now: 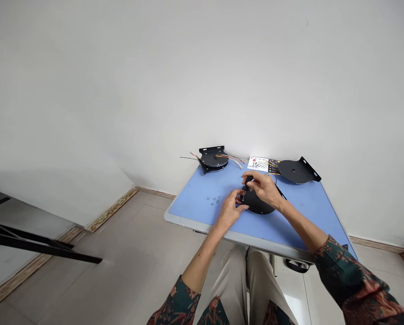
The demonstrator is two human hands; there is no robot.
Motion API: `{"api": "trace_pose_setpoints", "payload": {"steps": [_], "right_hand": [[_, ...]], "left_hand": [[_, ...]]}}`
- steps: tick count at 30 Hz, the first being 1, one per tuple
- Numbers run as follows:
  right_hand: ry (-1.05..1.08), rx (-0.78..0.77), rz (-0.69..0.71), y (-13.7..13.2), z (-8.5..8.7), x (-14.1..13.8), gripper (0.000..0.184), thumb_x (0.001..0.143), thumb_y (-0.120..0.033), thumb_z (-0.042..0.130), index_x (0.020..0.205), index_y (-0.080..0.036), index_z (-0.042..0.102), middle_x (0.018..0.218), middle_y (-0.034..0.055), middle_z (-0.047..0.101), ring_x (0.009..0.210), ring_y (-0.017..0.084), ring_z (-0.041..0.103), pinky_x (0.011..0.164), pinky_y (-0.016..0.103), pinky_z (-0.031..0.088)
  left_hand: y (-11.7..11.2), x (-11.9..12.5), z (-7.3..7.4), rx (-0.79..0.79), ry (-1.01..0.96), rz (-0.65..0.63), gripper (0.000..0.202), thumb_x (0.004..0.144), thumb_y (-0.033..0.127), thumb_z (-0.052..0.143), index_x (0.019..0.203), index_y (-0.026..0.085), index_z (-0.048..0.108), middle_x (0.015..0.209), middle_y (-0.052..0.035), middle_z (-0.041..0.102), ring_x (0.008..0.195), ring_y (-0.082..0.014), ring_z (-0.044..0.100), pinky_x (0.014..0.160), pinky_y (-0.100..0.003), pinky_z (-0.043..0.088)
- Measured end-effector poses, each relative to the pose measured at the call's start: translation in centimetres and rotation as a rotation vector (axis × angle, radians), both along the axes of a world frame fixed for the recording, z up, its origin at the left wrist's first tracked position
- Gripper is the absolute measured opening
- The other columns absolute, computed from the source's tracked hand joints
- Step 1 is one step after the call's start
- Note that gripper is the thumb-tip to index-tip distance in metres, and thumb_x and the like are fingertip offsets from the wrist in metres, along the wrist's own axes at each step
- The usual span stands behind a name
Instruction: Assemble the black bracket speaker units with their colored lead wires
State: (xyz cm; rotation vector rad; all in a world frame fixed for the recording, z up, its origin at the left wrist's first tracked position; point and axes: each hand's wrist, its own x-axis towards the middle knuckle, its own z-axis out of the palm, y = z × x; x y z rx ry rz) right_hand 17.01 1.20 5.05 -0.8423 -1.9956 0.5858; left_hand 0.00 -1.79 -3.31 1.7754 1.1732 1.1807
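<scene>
A round black metal plate assembly (261, 205) lies on the blue table in front of me. My left hand (231, 207) grips its left edge, with thumb and fingers around the rim. Above that edge my right hand (262, 186) is closed around the black handle of a screwdriver (248, 181). Its metal shaft points down at the plate's left rim, close to my left fingertips. Whether the tip sits in a screw is too small to tell. Several small loose screws (216, 199) lie on the table to the left of my left hand.
At the back left stands a similar black round assembly (213, 158) with coloured wires. Another (296, 170) is at the back right. A printed sheet (257, 163) lies between them near the wall. The blue table (195, 198) has a grey rim.
</scene>
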Motion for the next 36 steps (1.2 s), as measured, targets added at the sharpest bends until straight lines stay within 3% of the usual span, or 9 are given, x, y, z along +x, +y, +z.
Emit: {"api": "trace_pose_setpoints", "payload": {"steps": [6,9,13,17,22,26,29,32,36], "right_hand": [[-0.156,-0.057,0.082,0.9,2.1,-0.4,0.019,0.081,-0.012,0.058,0.093,-0.022,0.069,0.084,0.0007,0.073,0.073,0.016,0.063,0.07,0.029,0.047],[-0.08,-0.07,0.085,1.0,1.5,0.0,0.016,0.084,-0.017,0.059,0.095,-0.022,0.069,0.084,0.0009,0.073,0.073,0.016,0.064,0.07,0.029,0.048],[0.003,-0.046,0.075,0.5,0.4,0.4,0.02,0.092,-0.028,0.06,0.109,-0.022,0.07,0.088,0.0024,0.074,0.078,0.018,0.066,0.073,0.03,0.05],[-0.073,0.07,-0.057,-0.3,0.0,-0.3,0.026,0.094,-0.034,0.064,0.117,-0.024,0.072,0.093,0.0042,0.074,0.078,0.019,0.066,0.073,0.03,0.05],[-0.112,0.204,-0.201,-0.5,-0.3,-1.3,0.023,0.093,-0.028,0.066,0.115,-0.026,0.074,0.078,0.002,0.065,0.07,0.018,0.061,0.071,0.029,0.05],[-0.062,0.185,-0.205,-0.3,-0.8,-1.5,0.028,0.088,-0.018,0.065,0.115,-0.024,0.068,0.082,0.0018,0.067,0.074,0.019,0.063,0.073,0.03,0.05],[-0.004,0.122,-0.135,-0.1,-1.0,-1.4,0.028,0.084,-0.014,0.061,0.11,-0.023,0.062,0.084,0.0007,0.068,0.075,0.018,0.065,0.072,0.03,0.05],[0.022,0.093,-0.046,-0.1,-0.9,-1.1,0.022,0.087,-0.016,0.059,0.108,-0.022,0.061,0.089,0.0017,0.07,0.079,0.018,0.066,0.075,0.03,0.051],[0.019,0.101,-0.077,-0.3,-0.4,-1.1,0.02,0.09,-0.025,0.063,0.11,-0.023,0.066,0.097,0.004,0.071,0.08,0.018,0.066,0.076,0.031,0.051]], "left_hand": [[-0.3,-0.1,0.7,-0.002,0.051,0.034,0.038,0.078,0.01,0.072,0.113,0.02,0.062,0.112,-0.0058,0.069,0.084,-0.0167,0.063,0.085,-0.035,0.055],[-0.2,0.0,1.2,0.062,0.129,0.067,0.023,0.083,0.011,0.068,0.104,0.021,0.065,0.106,-0.0043,0.071,0.088,-0.0188,0.063,0.091,-0.039,0.053],[0.1,0.4,1.6,0.134,0.194,0.081,0.02,0.081,0.009,0.071,0.097,0.021,0.066,0.1,-0.0042,0.071,0.1,-0.0233,0.063,0.092,-0.039,0.051],[0.2,0.6,1.6,0.123,0.201,0.092,0.023,0.079,0.007,0.073,0.097,0.02,0.065,0.1,-0.0051,0.072,0.101,-0.0247,0.064,0.093,-0.04,0.051],[0.1,0.6,1.7,0.139,0.207,0.105,0.012,0.085,0.01,0.069,0.092,0.019,0.067,0.095,-0.0045,0.072,0.096,-0.022,0.065,0.088,-0.034,0.05],[0.4,0.6,1.8,0.127,0.24,0.157,0.018,0.093,0.011,0.057,0.081,0.019,0.068,0.082,-0.0023,0.07,0.083,-0.0181,0.064,0.078,-0.028,0.046],[0.7,0.6,1.8,0.125,0.27,0.177,0.018,0.093,0.011,0.059,0.078,0.019,0.066,0.078,-0.0017,0.069,0.079,-0.0174,0.062,0.073,-0.026,0.043],[0.9,0.6,1.7,0.136,0.281,0.163,0.016,0.093,0.012,0.061,0.078,0.018,0.065,0.079,-0.0021,0.07,0.079,-0.0175,0.063,0.073,-0.026,0.042],[0.9,0.6,1.5,0.135,0.278,0.161,0.014,0.093,0.014,0.062,0.082,0.019,0.068,0.085,-0.003,0.073,0.083,-0.0182,0.065,0.076,-0.026,0.044]]}}
